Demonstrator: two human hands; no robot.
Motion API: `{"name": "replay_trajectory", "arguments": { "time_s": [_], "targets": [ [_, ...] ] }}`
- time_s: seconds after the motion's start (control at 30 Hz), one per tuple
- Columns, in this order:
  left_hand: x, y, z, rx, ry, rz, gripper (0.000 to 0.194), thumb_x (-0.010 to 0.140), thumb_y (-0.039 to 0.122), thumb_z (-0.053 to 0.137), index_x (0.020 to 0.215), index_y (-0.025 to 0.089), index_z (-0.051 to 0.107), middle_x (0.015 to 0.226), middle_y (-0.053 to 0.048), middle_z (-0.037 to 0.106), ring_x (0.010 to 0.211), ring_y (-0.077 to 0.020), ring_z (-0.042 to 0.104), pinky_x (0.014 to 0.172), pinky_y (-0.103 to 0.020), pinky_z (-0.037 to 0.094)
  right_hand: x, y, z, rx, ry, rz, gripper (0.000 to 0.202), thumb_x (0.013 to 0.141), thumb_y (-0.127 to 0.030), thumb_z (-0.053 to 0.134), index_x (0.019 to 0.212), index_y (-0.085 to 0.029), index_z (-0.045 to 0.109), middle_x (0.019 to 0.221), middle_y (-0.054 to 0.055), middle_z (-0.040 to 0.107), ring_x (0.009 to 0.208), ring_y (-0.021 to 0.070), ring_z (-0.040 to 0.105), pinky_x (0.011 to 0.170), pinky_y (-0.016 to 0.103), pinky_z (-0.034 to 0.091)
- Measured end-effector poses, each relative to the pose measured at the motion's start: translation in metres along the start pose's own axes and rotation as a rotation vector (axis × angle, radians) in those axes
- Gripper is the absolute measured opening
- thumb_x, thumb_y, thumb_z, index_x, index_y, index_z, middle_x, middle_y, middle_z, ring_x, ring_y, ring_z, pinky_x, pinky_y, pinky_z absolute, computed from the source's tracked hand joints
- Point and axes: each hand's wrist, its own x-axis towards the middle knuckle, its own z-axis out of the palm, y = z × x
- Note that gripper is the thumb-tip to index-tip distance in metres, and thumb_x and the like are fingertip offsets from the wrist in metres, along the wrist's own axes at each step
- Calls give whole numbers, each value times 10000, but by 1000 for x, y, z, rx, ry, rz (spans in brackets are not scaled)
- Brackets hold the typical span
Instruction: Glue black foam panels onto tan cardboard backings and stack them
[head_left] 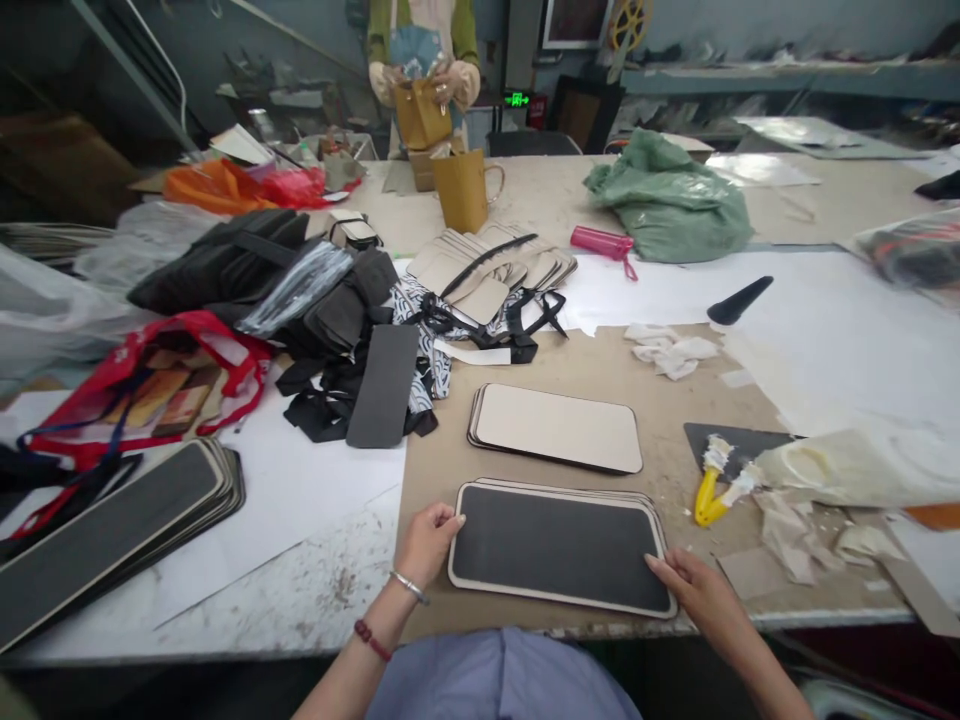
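Observation:
A stack of rounded rectangular panels lies in front of me; the topmost black panel with a beige border [555, 545] faces up. My left hand [427, 545] pinches its left edge, thumb and fingers at the upper corner. At the opposite end, my right hand [694, 585] grips the right edge with the thumb on top; its other fingers are partly hidden. Just beyond lies a second stack, topped by a beige panel [556, 428] with a thin dark edge. A plain dark panel [384, 385] rests on black and patterned straps to the left.
More bordered panels [120, 540] are stacked at the left. Yellow-handled glue spreaders [709, 495] lie right, near crumpled tissue [671, 350]. Farther back are a pink cylinder [600, 241], a green bag [667, 200] and a tan holder [461, 190]. Across the table a person [424, 60] holds a similar one.

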Motion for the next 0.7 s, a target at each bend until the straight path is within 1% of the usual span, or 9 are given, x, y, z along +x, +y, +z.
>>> {"name": "replay_trajectory", "arguments": {
  "time_s": [0.1,0.27,0.37,0.47,0.57,0.7],
  "targets": [
    [1,-1,1,0,8,-13,266,491,429,567,474,179,477,457,41,430,491,-108,371,493,-239,285,0,0,0,-22,13,-29,425,595,-645,445,470,-250,349,486,-16,375,501,167,399,502,304,326],
    [0,1,0,-3,8,-31,251,481,414,569,474,181,475,442,44,429,477,-106,372,470,-229,283,2,12,3,-50,36,-56,418,651,-622,439,494,-244,354,503,-18,392,521,172,419,517,301,340],
    [-3,6,-1,-3,-15,-40,292,470,456,573,469,185,463,438,46,417,469,-106,364,468,-232,282,2,14,3,-80,17,-58,414,678,-617,416,514,-241,366,507,-14,419,530,175,435,534,301,350],
    [-7,13,-2,12,-33,-61,352,451,514,589,466,188,458,442,45,410,473,-108,363,477,-238,286,-1,9,2,-121,3,-67,396,702,-598,390,535,-241,361,522,-12,443,540,174,445,541,295,349],
    [-8,18,-3,37,-57,-74,418,422,580,611,460,188,471,439,43,409,472,-109,358,476,-238,287,-2,4,2,-163,28,-64,362,716,-560,372,543,-243,348,530,-13,448,544,172,453,544,292,342],
    [-9,20,-3,43,-68,-95,484,381,649,620,445,195,466,416,50,389,454,-106,333,451,-235,272,-3,5,5,-194,37,-64,314,764,-496,353,578,-243,362,567,-8,488,579,178,489,575,291,356]
  ]
}}
